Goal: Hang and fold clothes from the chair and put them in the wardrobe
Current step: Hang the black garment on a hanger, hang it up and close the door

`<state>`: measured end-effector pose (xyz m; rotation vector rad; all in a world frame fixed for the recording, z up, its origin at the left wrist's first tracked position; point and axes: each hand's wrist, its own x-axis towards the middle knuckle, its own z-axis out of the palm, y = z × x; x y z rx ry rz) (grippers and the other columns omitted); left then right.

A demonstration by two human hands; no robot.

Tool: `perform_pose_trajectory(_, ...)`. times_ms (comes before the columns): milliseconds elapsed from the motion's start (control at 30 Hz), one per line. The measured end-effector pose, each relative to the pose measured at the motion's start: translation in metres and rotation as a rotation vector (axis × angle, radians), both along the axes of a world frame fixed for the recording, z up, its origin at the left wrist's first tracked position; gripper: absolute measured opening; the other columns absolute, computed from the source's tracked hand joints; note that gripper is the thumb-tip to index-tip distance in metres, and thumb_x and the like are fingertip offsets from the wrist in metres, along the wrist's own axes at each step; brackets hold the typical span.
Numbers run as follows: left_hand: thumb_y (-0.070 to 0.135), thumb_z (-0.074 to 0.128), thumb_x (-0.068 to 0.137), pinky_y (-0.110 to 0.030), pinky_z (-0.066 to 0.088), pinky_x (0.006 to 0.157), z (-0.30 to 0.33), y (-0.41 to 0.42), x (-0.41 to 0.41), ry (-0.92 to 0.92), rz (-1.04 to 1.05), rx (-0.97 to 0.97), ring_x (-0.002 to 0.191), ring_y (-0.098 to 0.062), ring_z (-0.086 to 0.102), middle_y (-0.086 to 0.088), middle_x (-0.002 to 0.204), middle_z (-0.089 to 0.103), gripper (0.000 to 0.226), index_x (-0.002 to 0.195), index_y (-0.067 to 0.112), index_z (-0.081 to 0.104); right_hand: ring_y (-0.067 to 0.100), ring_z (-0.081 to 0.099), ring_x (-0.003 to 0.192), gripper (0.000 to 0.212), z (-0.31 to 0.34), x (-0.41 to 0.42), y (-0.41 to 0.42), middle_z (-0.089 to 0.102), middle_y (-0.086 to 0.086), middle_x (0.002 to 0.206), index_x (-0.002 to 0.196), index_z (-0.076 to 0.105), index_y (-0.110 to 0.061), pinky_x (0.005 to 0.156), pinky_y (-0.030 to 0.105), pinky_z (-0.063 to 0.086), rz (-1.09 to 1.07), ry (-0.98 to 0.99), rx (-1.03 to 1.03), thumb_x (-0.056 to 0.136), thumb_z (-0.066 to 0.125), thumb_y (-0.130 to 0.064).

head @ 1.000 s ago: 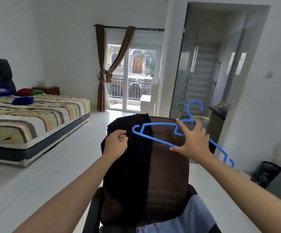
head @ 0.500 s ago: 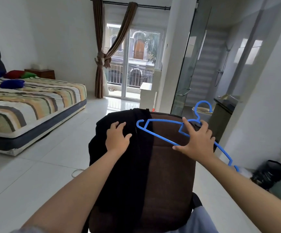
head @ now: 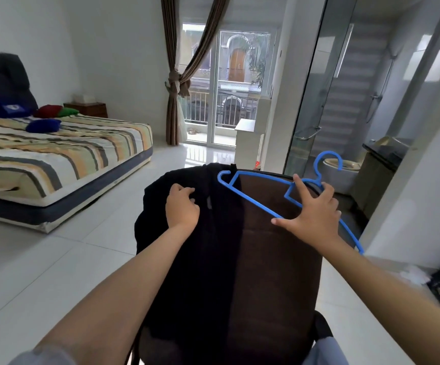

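Head view: early in the task, black garment (head: 203,233) draped over the brown chair (head: 274,259), left hand (head: 182,206) curled, gripping its cloth, right hand (head: 313,214) with spread fingers holding the blue hanger (head: 253,196), nothing hung or folded, wardrobe unseen.

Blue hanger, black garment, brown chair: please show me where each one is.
blue hanger (head: 253,200), head view, on its lower bar.
black garment (head: 200,259), head view, on its draped middle.
brown chair (head: 274,259), head view, on its bare backrest.
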<state>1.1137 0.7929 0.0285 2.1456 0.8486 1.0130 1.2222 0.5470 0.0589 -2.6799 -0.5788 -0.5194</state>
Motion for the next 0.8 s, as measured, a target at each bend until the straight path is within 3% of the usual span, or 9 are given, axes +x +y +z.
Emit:
perform_pose_trajectory(167, 0.000, 0.057, 0.087, -0.014, 0.041, 0.076, -0.018, -0.003, -0.019, 0.013, -0.087, 0.036, 0.089, -0.013, 0.058, -0.001, 0.100, 0.061, 0.024, 0.107, 0.007, 0.069, 0.046, 0.032, 0.126, 0.115, -0.002, 0.001, 0.007, 0.012, 0.018, 0.146, 0.145, 0.009, -0.049, 0.100, 0.063, 0.035, 0.032, -0.019, 0.010, 0.054, 0.076, -0.069)
perform_pose_trajectory(367, -0.006, 0.056, 0.082, -0.005, 0.043, 0.064, -0.046, -0.015, -0.052, 0.075, -0.214, -0.064, 0.079, -0.006, 0.060, 0.003, 0.087, 0.064, 0.024, 0.093, 0.010, 0.071, 0.047, 0.029, 0.129, 0.114, 0.001, -0.014, 0.030, 0.010, 0.020, 0.148, 0.146, 0.009, -0.048, 0.104, 0.064, 0.031, 0.056, 0.006, -0.011, 0.057, 0.077, -0.066)
perform_pose_trajectory(567, -0.012, 0.054, 0.076, -0.010, 0.046, 0.062, -0.079, -0.023, -0.076, 0.239, -0.326, -0.170, 0.072, -0.013, 0.065, 0.005, 0.068, 0.061, 0.030, 0.085, 0.012, 0.070, 0.047, 0.029, 0.127, 0.115, -0.001, -0.022, 0.046, 0.007, 0.020, 0.148, 0.147, 0.004, -0.047, 0.103, 0.065, 0.028, 0.026, -0.002, -0.172, 0.060, 0.077, -0.064)
perform_pose_trajectory(667, -0.011, 0.056, 0.078, -0.006, 0.047, 0.065, -0.080, -0.015, -0.074, 0.209, -0.265, -0.211, 0.073, -0.011, 0.063, 0.004, 0.071, 0.063, 0.028, 0.091, 0.011, 0.069, 0.045, 0.036, 0.119, 0.113, -0.008, -0.022, 0.047, 0.012, 0.019, 0.143, 0.146, 0.005, -0.046, 0.099, 0.059, 0.035, 0.012, -0.062, -0.261, 0.061, 0.076, -0.064)
perform_pose_trajectory(800, -0.002, 0.060, 0.083, -0.019, 0.048, 0.081, -0.067, 0.000, -0.066, 0.121, -0.131, -0.140, 0.081, -0.010, 0.060, -0.003, 0.098, 0.062, 0.023, 0.103, 0.009, 0.067, 0.043, 0.040, 0.112, 0.111, -0.017, -0.024, 0.051, 0.016, 0.020, 0.140, 0.146, 0.006, -0.046, 0.094, 0.053, 0.036, -0.027, -0.095, -0.282, 0.061, 0.075, -0.066)
